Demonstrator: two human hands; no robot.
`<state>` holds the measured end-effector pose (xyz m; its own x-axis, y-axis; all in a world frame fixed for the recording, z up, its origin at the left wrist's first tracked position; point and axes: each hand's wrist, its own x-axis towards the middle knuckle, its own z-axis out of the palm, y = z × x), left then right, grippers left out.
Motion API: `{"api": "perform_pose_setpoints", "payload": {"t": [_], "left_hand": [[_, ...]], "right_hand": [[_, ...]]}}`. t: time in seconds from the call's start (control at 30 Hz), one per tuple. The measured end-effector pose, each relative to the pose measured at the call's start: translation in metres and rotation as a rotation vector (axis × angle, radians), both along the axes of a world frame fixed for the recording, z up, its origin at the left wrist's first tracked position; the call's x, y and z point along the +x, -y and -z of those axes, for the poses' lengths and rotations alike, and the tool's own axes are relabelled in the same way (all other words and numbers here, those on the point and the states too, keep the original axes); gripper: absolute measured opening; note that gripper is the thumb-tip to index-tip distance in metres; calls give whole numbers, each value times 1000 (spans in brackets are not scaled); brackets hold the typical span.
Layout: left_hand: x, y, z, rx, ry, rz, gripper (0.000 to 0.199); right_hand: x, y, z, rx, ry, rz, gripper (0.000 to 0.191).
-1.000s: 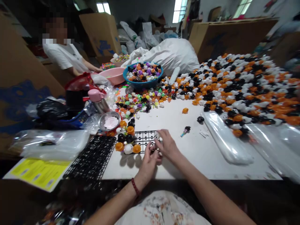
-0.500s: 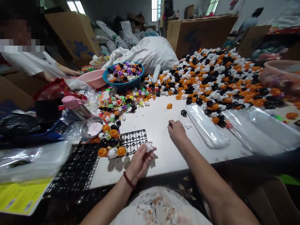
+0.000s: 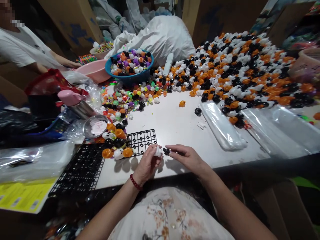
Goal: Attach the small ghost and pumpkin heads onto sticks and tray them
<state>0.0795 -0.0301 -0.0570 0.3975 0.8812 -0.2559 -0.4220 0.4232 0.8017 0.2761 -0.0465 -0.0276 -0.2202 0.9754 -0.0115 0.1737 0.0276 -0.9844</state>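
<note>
My left hand [image 3: 148,163] pinches a small white plastic figure [image 3: 158,152] near the table's front edge. Close on its right, my right hand [image 3: 188,158] holds a small black piece [image 3: 166,151] between thumb and fingers. The two pieces nearly meet; I cannot tell whether they touch. Just behind my left hand lies a black plastic grid [image 3: 143,141]. At its left end are several orange, black and white figures, one of them an orange figure [image 3: 128,152]. Small white pieces [image 3: 201,125] lie beyond my right hand.
A large heap of orange, black and white figures [image 3: 240,70] covers the back right. Clear plastic bags [image 3: 222,128] lie to the right. A blue basin [image 3: 130,78], a pink-lidded flask [image 3: 75,101] and a metal bowl [image 3: 87,131] stand left. A co-worker's arm [image 3: 63,60] reaches in.
My right hand has come left and towards me, bringing the black piece up to the white figure in my left hand. The view has tilted down a little.
</note>
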Motion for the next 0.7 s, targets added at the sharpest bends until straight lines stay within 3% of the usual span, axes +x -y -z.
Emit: {"api": "perform_pose_setpoints", "payload": {"t": [0.17, 0.47, 0.6, 0.7], "left_hand": [[0, 4, -2, -46, -24, 79, 29], [0, 7, -7, -138, -132, 129, 37], [3, 5, -1, -185, -116, 141, 40], [5, 12, 4, -209, -120, 89, 44]], "right_hand": [[0, 1, -5, -8, 4, -85, 28], [1, -1, -5, -232, 2, -125, 29], [-4, -3, -1, -263, -22, -59, 37], [-12, 2, 1, -184, 36, 4, 39]]}}
